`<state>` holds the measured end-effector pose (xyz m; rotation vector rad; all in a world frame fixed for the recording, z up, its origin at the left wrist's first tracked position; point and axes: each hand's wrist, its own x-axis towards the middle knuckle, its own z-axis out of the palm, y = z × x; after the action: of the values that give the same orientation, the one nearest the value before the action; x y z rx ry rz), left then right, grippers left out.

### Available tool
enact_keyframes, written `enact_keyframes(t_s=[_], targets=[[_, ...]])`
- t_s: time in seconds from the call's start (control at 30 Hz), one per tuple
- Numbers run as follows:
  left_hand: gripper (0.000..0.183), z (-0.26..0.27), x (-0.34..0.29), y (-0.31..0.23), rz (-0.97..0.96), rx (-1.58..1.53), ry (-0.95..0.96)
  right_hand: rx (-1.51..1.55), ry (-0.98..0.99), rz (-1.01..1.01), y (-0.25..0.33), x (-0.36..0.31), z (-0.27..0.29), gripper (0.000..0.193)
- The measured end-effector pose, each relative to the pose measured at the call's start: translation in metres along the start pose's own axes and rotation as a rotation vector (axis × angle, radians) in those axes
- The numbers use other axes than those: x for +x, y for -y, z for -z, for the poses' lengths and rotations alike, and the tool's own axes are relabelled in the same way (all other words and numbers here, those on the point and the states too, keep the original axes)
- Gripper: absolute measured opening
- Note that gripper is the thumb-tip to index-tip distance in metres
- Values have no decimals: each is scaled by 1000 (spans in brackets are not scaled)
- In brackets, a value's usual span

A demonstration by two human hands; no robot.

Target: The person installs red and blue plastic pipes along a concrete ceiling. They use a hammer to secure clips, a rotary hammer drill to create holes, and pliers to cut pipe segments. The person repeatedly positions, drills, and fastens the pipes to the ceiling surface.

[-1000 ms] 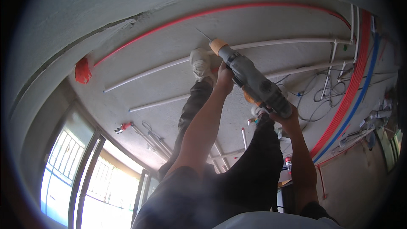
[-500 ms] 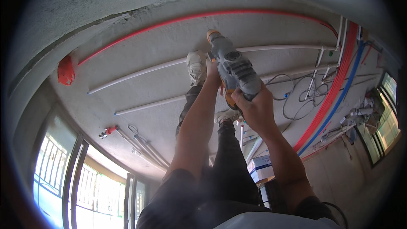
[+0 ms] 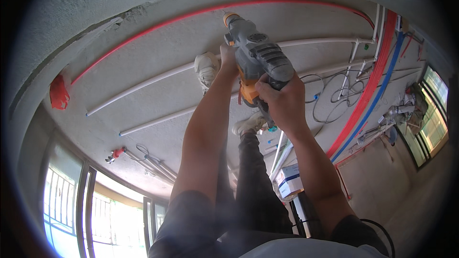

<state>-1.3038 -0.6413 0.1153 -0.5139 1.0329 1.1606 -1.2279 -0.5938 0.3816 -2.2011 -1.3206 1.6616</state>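
A grey and orange rotary hammer drill (image 3: pixel 267 59) is in both my hands, angled away from me with its orange nose collar (image 3: pixel 231 18) close to the red conduit (image 3: pixel 191 16) on the floor. My left hand (image 3: pixel 229 59) grips the front of the drill from the left side; the drill body partly covers its fingers. My right hand (image 3: pixel 285 99) is wrapped around the rear handle, thumb on top. Whether the tip touches the floor, I cannot tell.
White pipes (image 3: pixel 143 84) run across the floor beneath my arms and shoes (image 3: pixel 206 70). Bundled red conduits (image 3: pixel 366 91), a blue conduit (image 3: pixel 384 100) and a loose grey cable (image 3: pixel 327 114) lie at right. A white-blue box (image 3: pixel 290 181) stands near my leg. A red bag-like piece (image 3: pixel 59 93) is far left.
The drill, with both hands on it, has moved farther forward, its nose now nearer the red conduit. The whole view has shifted slightly, so the floor items sit higher and more to the left.
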Motion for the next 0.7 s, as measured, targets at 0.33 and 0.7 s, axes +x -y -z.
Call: enact_keyframes(t_s=[0.33, 0.7], targets=[[13, 0, 10, -10, -175, 420, 19, 57, 19, 35, -5, 26, -7, 28], [24, 7, 19, -6, -30, 194, -102, 50, 27, 8, -16, 39, -15, 25]])
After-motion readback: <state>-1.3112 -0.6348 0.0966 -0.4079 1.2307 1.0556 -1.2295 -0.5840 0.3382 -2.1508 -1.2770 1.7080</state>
